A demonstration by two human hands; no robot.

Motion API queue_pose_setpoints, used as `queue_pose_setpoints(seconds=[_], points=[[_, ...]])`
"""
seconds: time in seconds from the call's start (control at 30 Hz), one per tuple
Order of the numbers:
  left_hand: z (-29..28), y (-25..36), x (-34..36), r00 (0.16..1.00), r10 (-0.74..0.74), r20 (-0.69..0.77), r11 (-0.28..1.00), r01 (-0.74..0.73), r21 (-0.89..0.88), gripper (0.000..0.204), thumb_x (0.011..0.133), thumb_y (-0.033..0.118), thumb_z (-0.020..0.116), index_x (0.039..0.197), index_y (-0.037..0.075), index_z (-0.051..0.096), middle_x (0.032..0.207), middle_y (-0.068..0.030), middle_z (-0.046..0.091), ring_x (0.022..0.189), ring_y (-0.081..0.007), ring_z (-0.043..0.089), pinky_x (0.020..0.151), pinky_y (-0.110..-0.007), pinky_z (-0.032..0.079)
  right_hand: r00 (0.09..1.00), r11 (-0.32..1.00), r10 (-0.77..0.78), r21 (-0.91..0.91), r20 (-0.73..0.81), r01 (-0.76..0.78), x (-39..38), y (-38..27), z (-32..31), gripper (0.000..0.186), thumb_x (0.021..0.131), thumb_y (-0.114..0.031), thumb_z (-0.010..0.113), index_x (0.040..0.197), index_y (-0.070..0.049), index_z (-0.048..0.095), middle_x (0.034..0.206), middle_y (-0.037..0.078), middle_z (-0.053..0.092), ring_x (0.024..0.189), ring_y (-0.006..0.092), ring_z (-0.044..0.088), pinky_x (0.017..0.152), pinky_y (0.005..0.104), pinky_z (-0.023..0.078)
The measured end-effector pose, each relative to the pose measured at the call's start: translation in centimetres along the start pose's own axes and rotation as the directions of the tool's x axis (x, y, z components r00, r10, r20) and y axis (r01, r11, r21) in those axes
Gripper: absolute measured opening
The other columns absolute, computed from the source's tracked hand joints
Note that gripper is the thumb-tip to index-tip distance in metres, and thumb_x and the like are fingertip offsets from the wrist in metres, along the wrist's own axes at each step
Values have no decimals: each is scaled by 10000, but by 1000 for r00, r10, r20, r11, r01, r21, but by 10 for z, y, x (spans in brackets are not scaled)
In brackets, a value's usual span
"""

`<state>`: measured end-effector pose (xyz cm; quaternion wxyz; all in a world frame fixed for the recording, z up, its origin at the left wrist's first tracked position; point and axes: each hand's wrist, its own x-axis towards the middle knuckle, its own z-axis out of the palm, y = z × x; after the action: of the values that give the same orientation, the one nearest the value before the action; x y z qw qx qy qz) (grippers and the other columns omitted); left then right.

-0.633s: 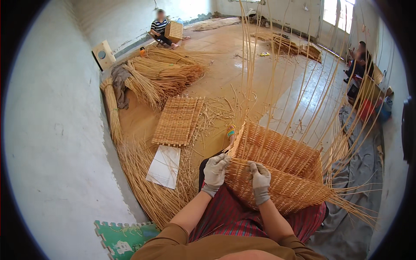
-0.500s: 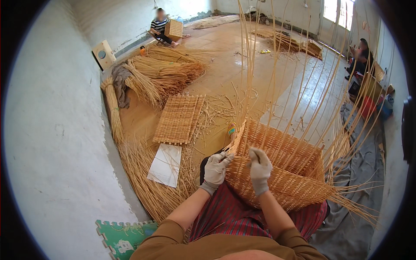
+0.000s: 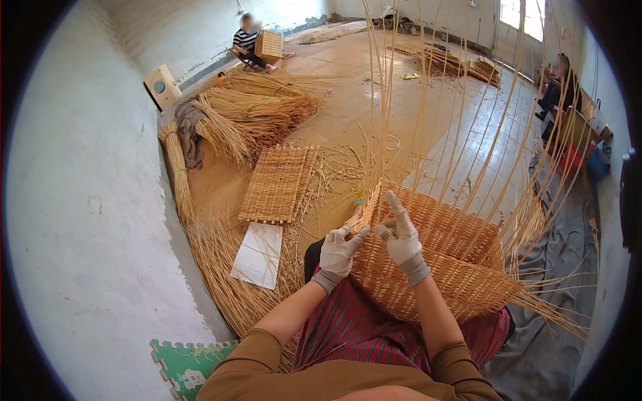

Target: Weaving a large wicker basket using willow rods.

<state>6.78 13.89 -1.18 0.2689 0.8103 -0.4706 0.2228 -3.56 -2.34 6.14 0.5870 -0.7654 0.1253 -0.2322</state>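
We work on a half-woven wicker basket (image 3: 435,267) lying on its side across our lap at about four o'clock from centre, its unwoven stakes (image 3: 428,134) fanning up toward twelve; our gloved left hand (image 3: 338,254) rests on its near edge at nine o'clock of the weave, fingers curled against it, while our gloved right hand (image 3: 401,237) lifts just above the rim, fingers spread, gripping nothing. A flat woven panel (image 3: 277,184) lies on the floor at ten o'clock of the basket, a white paper sheet (image 3: 257,254) just below it; willow bundles (image 3: 257,117) lie further off toward eleven.
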Motion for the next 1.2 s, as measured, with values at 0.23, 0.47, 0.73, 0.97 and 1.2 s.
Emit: queue_pose_setpoints(seconds=[0.23, 0.47, 0.73, 0.97, 1.2], points=[[27, -8, 49, 996, -53, 69, 994, 60, -92, 377, 906, 191, 678, 1270, 288, 689, 1025, -72, 577, 949, -279, 578, 783, -380, 497, 919, 978, 91, 207, -385, -10, -39, 52, -44, 465, 981, 80, 455, 1374, -119, 604, 1271, 90, 657, 757, 91, 623, 657, 242, 545], [72, -32, 132, 924, -272, 268, 891, 347, -292, 386, 973, 172, 575, 1346, 265, 613, 1115, -119, 554, 914, -320, 627, 826, -424, 516, 882, 878, -353, -435, -312, 198, 16, 13, -28, 472, 944, -122, 641, 1409, -117, 562, 1323, 104, 633, 1217, 242, 598, 968, 389, 506], [73, -12, 184, 885, -275, 375, 943, 325, -74, 465, 965, 122, 547, 1411, 254, 561, 1181, -139, 549, 950, -330, 634, 856, -437, 538, 946, 219, -296, -974, -129, -64, 138, 71, -34, 744, 935, -614, 536, 1482, -115, 460, 1386, 130, 563, 1356, 321, 437, 1152, 501, 237], [71, -19, 185, 919, -164, 359, 985, 174, 5, 355, 964, 152, 581, 1312, 193, 637, 1136, -121, 564, 932, -285, 642, 825, -401, 537, 977, 386, -163, -920, -138, -66, 134, 71, -34, 644, 917, -630, 553, 1307, -119, 597, 1139, 100, 628, 1144, 293, 527, 1057, 482, 316], [72, -9, 197, 734, -393, 553, 806, 565, -177, 304, 966, 242, 641, 1261, 171, 654, 1044, -74, 596, 846, -212, 651, 779, -328, 547, 975, 416, -148, -905, -165, -90, 135, 78, -44, 589, 892, -652, 576, 1114, -116, 674, 1075, 99, 641, 1110, 300, 550, 1036, 472, 343]])
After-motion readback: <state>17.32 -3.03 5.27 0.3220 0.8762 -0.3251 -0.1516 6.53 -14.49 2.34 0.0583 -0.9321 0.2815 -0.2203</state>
